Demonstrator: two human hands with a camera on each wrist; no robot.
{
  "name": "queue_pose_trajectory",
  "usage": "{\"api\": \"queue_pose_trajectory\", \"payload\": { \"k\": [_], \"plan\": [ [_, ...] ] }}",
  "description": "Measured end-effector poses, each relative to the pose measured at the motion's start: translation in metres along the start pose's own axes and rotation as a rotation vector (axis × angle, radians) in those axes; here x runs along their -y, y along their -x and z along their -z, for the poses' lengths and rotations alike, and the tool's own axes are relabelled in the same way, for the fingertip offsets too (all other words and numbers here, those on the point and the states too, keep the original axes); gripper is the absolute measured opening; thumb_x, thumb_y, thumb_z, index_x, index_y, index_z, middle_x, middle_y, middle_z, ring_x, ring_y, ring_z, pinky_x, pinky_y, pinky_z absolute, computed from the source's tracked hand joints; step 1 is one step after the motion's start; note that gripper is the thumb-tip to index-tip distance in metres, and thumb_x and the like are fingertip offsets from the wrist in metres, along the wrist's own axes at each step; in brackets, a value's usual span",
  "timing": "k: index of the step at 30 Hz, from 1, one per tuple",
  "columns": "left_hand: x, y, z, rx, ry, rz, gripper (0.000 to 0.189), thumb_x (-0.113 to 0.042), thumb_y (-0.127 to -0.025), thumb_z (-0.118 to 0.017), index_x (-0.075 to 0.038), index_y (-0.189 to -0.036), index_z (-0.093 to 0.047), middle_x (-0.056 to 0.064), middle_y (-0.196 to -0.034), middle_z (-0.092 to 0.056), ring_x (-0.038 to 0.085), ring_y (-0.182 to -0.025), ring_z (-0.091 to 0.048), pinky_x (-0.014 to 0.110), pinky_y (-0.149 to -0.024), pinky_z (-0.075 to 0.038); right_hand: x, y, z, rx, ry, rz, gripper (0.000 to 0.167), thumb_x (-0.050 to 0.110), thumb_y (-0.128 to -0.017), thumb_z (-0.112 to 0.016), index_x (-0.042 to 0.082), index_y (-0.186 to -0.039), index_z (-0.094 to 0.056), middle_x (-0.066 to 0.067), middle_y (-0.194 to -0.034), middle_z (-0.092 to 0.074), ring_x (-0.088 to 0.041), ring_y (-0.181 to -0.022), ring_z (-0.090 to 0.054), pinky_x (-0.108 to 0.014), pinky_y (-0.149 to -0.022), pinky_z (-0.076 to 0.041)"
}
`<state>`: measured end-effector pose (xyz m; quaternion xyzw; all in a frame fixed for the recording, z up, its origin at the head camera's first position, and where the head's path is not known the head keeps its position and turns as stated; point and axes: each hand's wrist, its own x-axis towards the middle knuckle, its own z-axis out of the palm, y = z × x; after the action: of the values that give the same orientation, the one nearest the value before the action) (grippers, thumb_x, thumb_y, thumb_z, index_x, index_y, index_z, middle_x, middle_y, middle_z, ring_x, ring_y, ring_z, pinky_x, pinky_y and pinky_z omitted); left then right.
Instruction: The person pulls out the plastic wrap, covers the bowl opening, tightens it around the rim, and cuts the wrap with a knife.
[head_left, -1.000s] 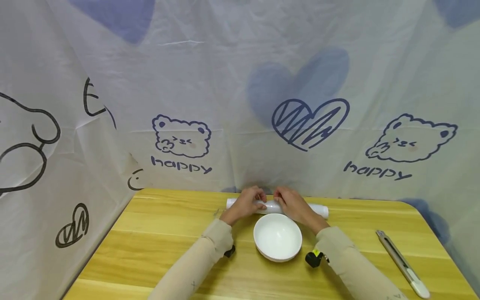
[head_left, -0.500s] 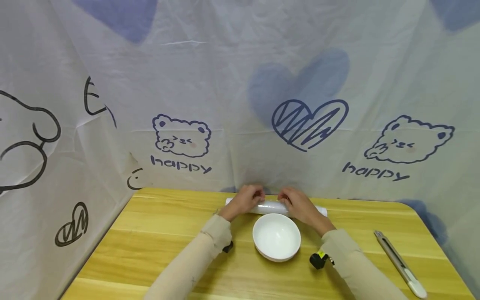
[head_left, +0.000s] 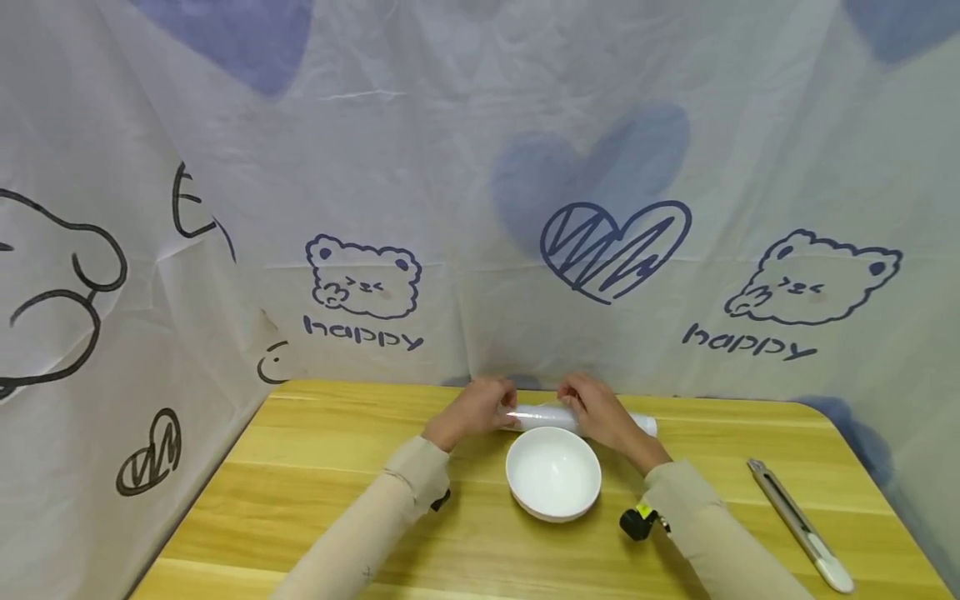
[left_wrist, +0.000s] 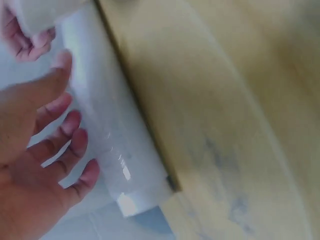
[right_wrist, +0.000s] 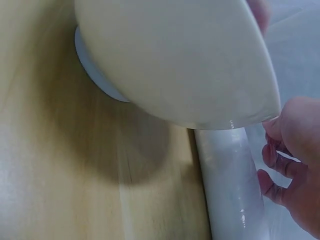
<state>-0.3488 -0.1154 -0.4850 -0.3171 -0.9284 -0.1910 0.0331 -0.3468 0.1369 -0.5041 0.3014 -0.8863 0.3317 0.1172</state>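
Observation:
A roll of clear plastic wrap (head_left: 542, 417) lies across the back of the table behind a white bowl (head_left: 553, 473). My left hand (head_left: 477, 407) is at the roll's left part; in the left wrist view its fingers (left_wrist: 77, 142) are spread and bent beside the roll, with the thumb close to its surface. At the roll's right part, my right hand (head_left: 596, 410) has thumb and forefinger together, pinching the wrap's thin edge. The bowl (right_wrist: 180, 60) hides part of the roll in the right wrist view.
A utility knife (head_left: 801, 525) lies on the right side of the wooden table (head_left: 300, 467). Behind the table hangs a pale printed cloth (head_left: 480, 167), close to the back edge. A black wrist camera (head_left: 637, 525) shows below the right sleeve.
My left hand has shifted left along the roll, away from the right hand. The right hand moved slightly right at first, then stayed in place. Bowl and knife have not moved.

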Motion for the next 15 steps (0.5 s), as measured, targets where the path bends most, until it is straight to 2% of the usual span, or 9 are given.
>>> {"api": "queue_pose_trajectory", "payload": {
  "k": [3,7,12,15],
  "plan": [
    [-0.003,0.001,-0.003,0.007,-0.058,-0.006,0.015,-0.013,-0.089,-0.082,-0.007,-0.088,-0.069,0.003,-0.088,-0.062,0.019,-0.083,-0.059,0.031,-0.078,-0.053,0.002,0.000,-0.003,-0.004,-0.013,0.009,0.006,-0.001,-0.100,-0.061,0.003,-0.099,-0.065,-0.007,-0.094,-0.062,-0.022,-0.087,-0.058,-0.042,-0.078,-0.053],
    [-0.005,0.003,0.002,0.030,-0.067,-0.004,0.006,-0.001,-0.092,-0.074,-0.005,-0.091,-0.070,0.005,-0.090,-0.065,0.021,-0.085,-0.061,0.032,-0.079,-0.055,0.003,0.001,-0.004,0.003,-0.018,0.010,0.005,0.000,-0.101,-0.061,0.003,-0.100,-0.065,-0.007,-0.096,-0.062,-0.021,-0.088,-0.058,-0.042,-0.078,-0.054],
    [-0.006,-0.001,0.009,0.036,-0.016,-0.024,0.005,0.001,-0.095,-0.069,-0.003,-0.093,-0.066,0.007,-0.089,-0.067,0.022,-0.084,-0.063,0.032,-0.077,-0.056,0.001,0.007,0.006,0.061,0.001,-0.028,0.011,0.004,-0.101,-0.064,0.005,-0.111,-0.065,-0.005,-0.100,-0.062,-0.020,-0.090,-0.056,-0.040,-0.078,-0.053],
    [-0.004,-0.003,0.011,0.034,0.040,-0.008,0.007,0.000,-0.097,-0.067,-0.003,-0.092,-0.065,0.005,-0.088,-0.066,0.019,-0.083,-0.060,0.030,-0.076,-0.055,-0.005,0.016,0.017,0.092,0.044,-0.058,0.017,0.004,-0.098,-0.068,0.005,-0.115,-0.066,-0.004,-0.101,-0.064,-0.021,-0.091,-0.057,-0.041,-0.079,-0.053]
  ]
}}
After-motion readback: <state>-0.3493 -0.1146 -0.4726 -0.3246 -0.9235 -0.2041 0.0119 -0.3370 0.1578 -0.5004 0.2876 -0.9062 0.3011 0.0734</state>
